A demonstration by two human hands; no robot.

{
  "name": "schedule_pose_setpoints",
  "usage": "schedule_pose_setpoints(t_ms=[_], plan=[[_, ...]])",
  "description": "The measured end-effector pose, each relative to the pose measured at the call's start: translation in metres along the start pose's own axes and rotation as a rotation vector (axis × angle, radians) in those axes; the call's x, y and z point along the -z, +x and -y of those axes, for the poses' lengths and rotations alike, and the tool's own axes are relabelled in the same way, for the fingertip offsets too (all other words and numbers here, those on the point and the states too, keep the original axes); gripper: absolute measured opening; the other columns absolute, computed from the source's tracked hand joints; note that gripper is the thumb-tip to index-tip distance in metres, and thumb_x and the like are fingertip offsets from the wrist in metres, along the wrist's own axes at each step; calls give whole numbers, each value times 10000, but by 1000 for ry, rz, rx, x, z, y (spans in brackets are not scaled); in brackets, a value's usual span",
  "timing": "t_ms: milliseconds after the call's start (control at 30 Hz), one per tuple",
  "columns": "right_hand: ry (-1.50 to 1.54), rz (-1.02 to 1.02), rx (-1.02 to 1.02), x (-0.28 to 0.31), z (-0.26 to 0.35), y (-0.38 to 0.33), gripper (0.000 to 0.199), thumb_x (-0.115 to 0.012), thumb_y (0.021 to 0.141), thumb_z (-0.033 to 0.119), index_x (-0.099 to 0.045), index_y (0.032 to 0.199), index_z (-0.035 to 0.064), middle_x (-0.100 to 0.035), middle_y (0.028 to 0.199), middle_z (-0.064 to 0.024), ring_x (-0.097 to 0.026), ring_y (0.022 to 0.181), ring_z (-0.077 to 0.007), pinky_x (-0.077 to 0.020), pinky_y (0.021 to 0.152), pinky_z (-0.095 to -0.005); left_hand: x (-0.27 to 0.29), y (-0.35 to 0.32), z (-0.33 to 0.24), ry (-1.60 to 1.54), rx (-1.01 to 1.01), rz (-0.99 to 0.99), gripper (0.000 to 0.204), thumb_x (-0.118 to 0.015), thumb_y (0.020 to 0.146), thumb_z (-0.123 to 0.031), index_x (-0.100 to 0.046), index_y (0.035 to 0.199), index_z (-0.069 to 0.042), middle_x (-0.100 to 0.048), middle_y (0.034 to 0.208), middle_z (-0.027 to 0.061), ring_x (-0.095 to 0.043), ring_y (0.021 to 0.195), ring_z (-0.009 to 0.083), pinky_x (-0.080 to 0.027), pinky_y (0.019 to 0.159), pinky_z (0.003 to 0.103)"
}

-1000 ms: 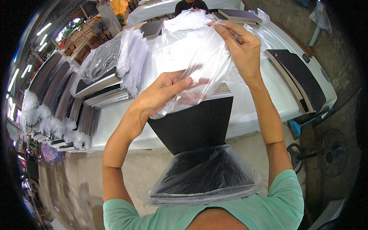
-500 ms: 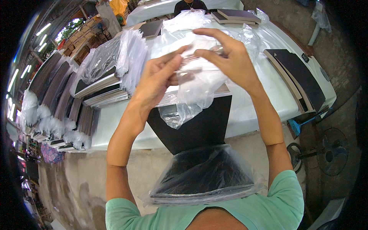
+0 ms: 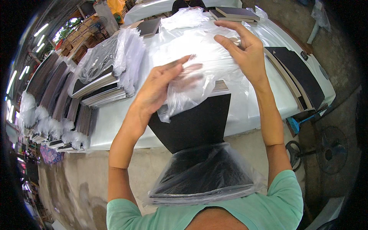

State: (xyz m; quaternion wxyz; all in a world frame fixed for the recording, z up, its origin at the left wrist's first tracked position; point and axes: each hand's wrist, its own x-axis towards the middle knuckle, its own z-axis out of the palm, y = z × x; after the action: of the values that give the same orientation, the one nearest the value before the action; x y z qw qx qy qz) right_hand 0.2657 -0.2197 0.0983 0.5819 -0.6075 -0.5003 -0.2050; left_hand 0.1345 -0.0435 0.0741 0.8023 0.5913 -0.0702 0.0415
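A thin clear plastic bag (image 3: 193, 94) is stretched between my hands above the table. My left hand (image 3: 163, 82), slightly blurred, pinches its left side. At its far right side, my right hand (image 3: 247, 50) has thumb and forefinger apart, while the curled lower fingers hold the plastic. Beneath the bag, a flat black board (image 3: 193, 122) slopes from the table edge toward me. Close to my body, a stack of black boards in clear plastic (image 3: 205, 172) overlaps the near end of that board. Glare washes out part of the bag.
Stacks of plastic-wrapped boards (image 3: 97, 73) line the left of the white-covered table (image 3: 111, 130). Black boards (image 3: 301, 73) lie at the right edge, and more boards (image 3: 235, 14) at the back. A fan (image 3: 331, 153) stands at right. Another person (image 3: 188, 4) is beyond the table.
My right hand has moved right and slightly up, away from the left, and the plastic bag is drawn out wider between them. My left hand has shifted slightly.
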Motion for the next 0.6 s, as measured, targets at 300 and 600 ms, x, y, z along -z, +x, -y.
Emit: schedule_pose_setpoints(t_ms=[300, 600], plan=[[101, 47, 30, -8, -4, -1, 305, -659, 802, 167, -593, 1063, 25, -610, 1047, -70, -573, 909, -114, -482, 718, -227, 8, 10, 5, 302, -74, 59, 697, -561, 831, -489, -424, 1247, 53, -560, 1101, 180, -555, 983, 165, -461, 801, 249], [-90, 248, 85, 1, -6, 4, 339, -710, 715, 139, -613, 1018, 23, -623, 973, -84, -585, 893, -146, -478, 772, -258, 2, 25, -15, 550, -40, -95, 464, -559, 847, -454, -663, 869, -2, -623, 770, 38, -526, 674, 75, -403, 576, 220]])
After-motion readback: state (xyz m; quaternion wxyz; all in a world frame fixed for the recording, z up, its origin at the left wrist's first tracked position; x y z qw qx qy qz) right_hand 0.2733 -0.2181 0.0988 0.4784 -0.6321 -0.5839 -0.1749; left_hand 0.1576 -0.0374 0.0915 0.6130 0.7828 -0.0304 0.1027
